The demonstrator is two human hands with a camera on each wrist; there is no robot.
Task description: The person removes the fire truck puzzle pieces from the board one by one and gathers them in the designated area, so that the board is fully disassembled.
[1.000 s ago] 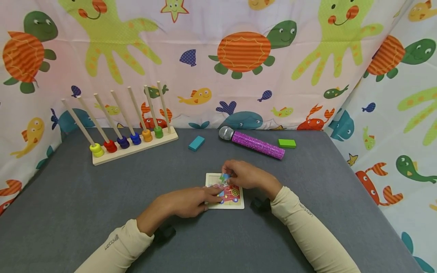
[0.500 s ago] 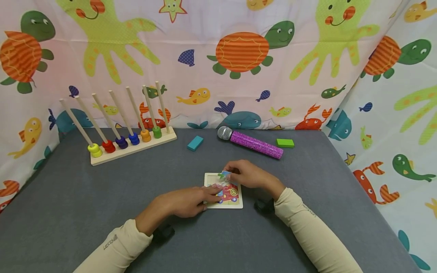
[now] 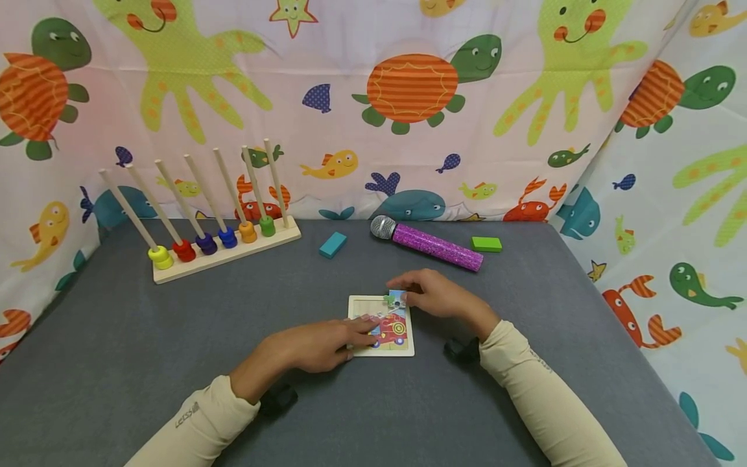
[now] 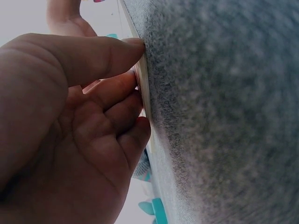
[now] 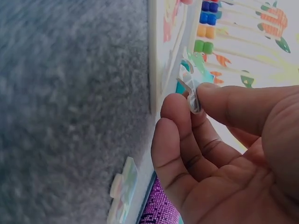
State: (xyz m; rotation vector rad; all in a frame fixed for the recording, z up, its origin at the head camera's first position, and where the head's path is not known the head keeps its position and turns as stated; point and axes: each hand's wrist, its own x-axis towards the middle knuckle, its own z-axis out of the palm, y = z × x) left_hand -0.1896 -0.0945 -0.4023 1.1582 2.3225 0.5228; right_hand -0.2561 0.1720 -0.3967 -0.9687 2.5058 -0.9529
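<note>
A small wooden jigsaw puzzle tray (image 3: pixel 381 353) with a red vehicle picture lies on the grey table. My left hand (image 3: pixel 321 344) rests on its left part with fairly straight fingers, covering some of the picture. In the left wrist view, the thumb (image 4: pixel 107 56) touches the tray's edge (image 4: pixel 144 81). My right hand (image 3: pixel 440 297) pinches a blue and green puzzle piece (image 3: pixel 397 299) between thumb and fingers, over the tray's far right corner. The right wrist view shows this piece (image 5: pixel 192 86) tilted and raised off the tray. Bare wood shows at the tray's upper left.
Another puzzle piece (image 5: pixel 124 191) lies beyond the tray in the right wrist view. Behind are a teal block (image 3: pixel 332 245), a purple glittery microphone (image 3: pixel 438 246) and a green block (image 3: pixel 487 244). A peg stacker (image 3: pixel 227 254) with coloured beads stands back left, before a patterned curtain (image 3: pixel 327 58).
My right hand has moved right and slightly back with the puzzle piece, which now shows more of its face. The left hand has stayed on the tray.
</note>
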